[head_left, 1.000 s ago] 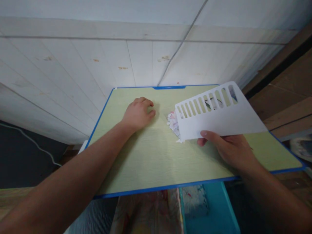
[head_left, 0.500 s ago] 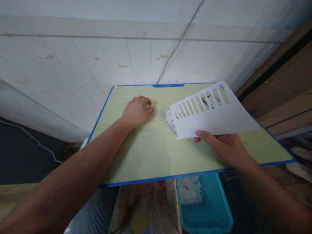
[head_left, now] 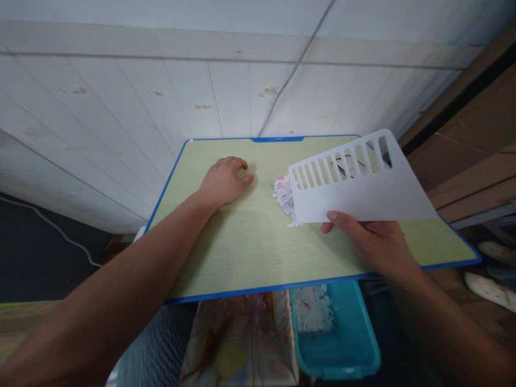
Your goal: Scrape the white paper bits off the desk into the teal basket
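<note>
Right hand [head_left: 377,242] pinching slotted white sheet [head_left: 342,201] over table [head_left: 242,252]; left hand [head_left: 223,180] loosely curling, empty, at table. Paper scraps [head_left: 284,194] lying heaped on table, seemingly gathered; we're not seeing what's left.

I'd call this a corner of somebody's home, plain and a bit worn, though I can't tell which room. Beyond the left fingers [head_left: 242,163] rises a wall [head_left: 234,99] of white boards, its paint marked with brown patches, and a grey cable [head_left: 300,62] runs loosely down it. Beneath the fingers is a small, pale tabletop [head_left: 242,247] edged in blue, the light household kind. Nearer me than the right fingers [head_left: 327,228], a turquoise tub [head_left: 342,349] sits beside a patterned cloth [head_left: 242,349]. Well right of those fingers, what look like shoes [head_left: 489,290] lie on a brown floor [head_left: 449,287].
</note>
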`<action>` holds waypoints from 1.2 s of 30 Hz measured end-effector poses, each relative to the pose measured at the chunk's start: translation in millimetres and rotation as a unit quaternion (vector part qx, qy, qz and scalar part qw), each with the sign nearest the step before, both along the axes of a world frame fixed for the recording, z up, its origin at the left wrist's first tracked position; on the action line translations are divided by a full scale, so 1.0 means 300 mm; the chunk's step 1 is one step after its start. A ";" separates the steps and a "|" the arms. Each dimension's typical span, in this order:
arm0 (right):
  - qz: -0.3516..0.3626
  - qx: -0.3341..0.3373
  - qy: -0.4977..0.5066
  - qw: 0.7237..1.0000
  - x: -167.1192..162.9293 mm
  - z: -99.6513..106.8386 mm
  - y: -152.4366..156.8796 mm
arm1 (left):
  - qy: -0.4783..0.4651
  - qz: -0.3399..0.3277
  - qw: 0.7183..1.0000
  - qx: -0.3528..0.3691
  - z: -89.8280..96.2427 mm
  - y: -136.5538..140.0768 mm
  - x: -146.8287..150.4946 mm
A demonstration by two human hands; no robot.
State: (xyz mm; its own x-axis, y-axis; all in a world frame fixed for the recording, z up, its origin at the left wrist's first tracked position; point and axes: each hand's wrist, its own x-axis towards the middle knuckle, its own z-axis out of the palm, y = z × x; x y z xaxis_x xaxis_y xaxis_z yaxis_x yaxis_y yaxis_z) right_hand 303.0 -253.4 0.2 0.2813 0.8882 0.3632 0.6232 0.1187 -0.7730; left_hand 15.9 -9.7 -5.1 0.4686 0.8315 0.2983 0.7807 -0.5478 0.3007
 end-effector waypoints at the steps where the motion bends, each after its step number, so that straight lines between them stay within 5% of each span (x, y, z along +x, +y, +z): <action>1: 0.002 -0.001 -0.005 1.000 0.000 0.000 0.000 | 0.000 0.001 1.000 -0.001 0.000 0.000 0.000; 36: -0.026 0.003 -0.006 1.000 -0.014 -0.013 -0.099 | -0.009 -0.001 1.000 -0.012 0.009 -0.004 0.000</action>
State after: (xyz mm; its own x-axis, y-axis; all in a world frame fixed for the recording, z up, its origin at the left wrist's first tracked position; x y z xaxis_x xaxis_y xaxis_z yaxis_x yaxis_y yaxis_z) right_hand 298.9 -283.2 -3.8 0.3229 0.8702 0.3723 0.6373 0.0909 -0.7653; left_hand 15.9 -10.9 -2.2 0.4651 0.8376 0.2866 0.7740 -0.5419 0.3277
